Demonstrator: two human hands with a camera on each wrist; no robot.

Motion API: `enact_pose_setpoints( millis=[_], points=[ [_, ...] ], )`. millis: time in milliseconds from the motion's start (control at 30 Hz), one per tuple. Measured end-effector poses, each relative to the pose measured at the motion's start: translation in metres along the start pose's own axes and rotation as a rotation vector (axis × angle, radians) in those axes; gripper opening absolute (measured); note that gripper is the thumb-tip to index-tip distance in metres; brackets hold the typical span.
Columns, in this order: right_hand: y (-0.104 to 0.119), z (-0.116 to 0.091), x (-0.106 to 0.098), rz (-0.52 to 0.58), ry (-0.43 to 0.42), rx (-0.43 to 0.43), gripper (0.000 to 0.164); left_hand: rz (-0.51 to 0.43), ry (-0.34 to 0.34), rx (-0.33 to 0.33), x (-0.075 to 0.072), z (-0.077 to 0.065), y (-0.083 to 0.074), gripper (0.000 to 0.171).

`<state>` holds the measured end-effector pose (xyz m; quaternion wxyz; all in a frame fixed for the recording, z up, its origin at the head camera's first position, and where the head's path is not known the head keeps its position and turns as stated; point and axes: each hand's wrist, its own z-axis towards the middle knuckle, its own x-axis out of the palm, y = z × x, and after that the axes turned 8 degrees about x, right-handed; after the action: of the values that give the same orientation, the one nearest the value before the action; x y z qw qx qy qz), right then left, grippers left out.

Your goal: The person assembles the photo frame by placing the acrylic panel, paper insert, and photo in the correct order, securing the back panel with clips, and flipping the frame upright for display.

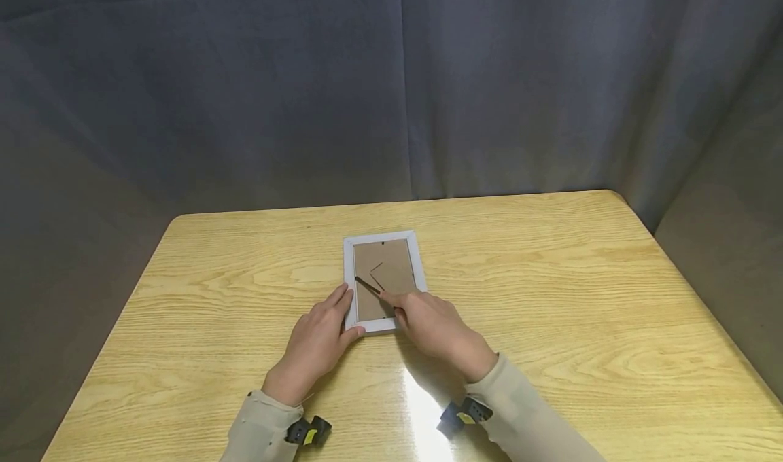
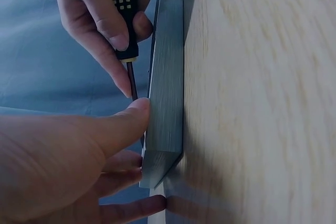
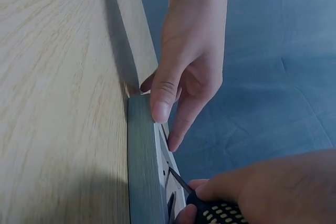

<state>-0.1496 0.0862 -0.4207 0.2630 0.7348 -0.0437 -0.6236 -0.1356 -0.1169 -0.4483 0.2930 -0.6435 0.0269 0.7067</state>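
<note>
A picture frame (image 1: pixel 349 265) with a pale border lies face down, its brown backing board (image 1: pixel 394 265) showing. Small dark tabs sit along the board's edges. My left hand (image 1: pixel 315 340) rests at the near left corner, thumb on the near border and extended fingers along the left side. In my right hand (image 1: pixel 431 319) is a screwdriver, gripped by its black handle (image 2: pixel 124 3) with yellow dots. The dark shaft (image 1: pixel 368 285) slants across the board, and its tip is at the inner left edge of the border. My right index finger stretches along the shaft.
The frame lies on a wood-grain table (image 1: pixel 550 278) with rounded far corners. Grey curtains (image 1: pixel 275 95) hang behind it and at both sides. A dark wrist device (image 1: pixel 308 431) sits on the left sleeve, another (image 1: pixel 466 413) on the right.
</note>
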Motion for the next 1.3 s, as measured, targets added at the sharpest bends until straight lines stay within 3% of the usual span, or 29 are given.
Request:
enact_pose_setpoints(
  millis=[800, 1133, 1300],
  points=[
    [-0.004, 0.001, -0.001, 0.025, -0.066, -0.024, 0.038, -0.002, 0.008, -0.011, -0.001, 0.001, -0.002, 0.072],
    [-0.015, 0.001, -0.009, 0.060, -0.077, 0.039, 0.040, -0.012, 0.001, -0.019, 0.001, -0.001, -0.001, 0.072],
    [-0.022, -0.001, -0.012, 0.085, -0.121, 0.070, 0.041, -0.013, -0.002, -0.019, 0.001, -0.002, -0.001, 0.072]
  ],
)
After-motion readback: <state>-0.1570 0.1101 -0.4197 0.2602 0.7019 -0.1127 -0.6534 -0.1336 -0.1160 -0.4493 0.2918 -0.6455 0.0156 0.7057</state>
